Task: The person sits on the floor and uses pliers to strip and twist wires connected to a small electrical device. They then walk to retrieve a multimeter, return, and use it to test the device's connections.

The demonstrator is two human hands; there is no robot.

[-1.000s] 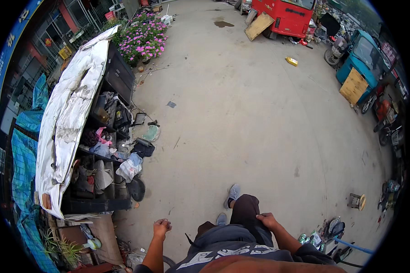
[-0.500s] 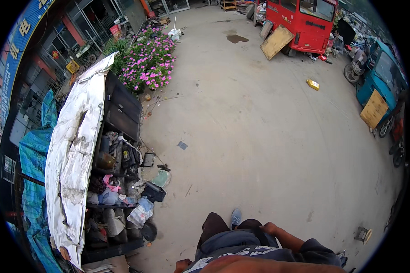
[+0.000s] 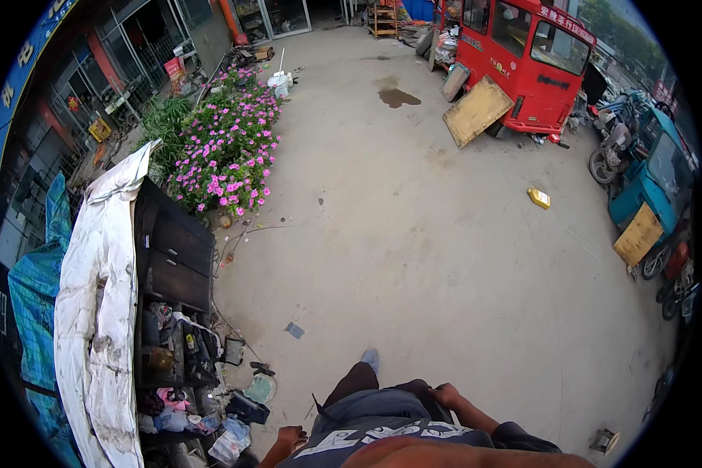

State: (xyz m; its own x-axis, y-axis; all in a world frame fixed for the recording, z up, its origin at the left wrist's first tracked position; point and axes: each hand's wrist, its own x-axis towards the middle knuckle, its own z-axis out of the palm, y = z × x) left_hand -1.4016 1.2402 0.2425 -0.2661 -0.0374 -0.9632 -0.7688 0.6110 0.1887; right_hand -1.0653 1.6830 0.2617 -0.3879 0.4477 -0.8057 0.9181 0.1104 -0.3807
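Grey ground spreads out in front of the person, and one shoe pokes out. The right hand is by the dark trousers; I cannot tell if its fingers pinch the cloth. The left hand is near a pale bag, not touching it; how bent its fingers are, I cannot tell. Nothing looks sorted, I think: the pale bag lies messily by the dark cabinet.

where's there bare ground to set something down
The widest bare patch is the pavement between the flat grey scrap and the yellow container. It's crowded at left, where clutter lies beside the dark cabinet.
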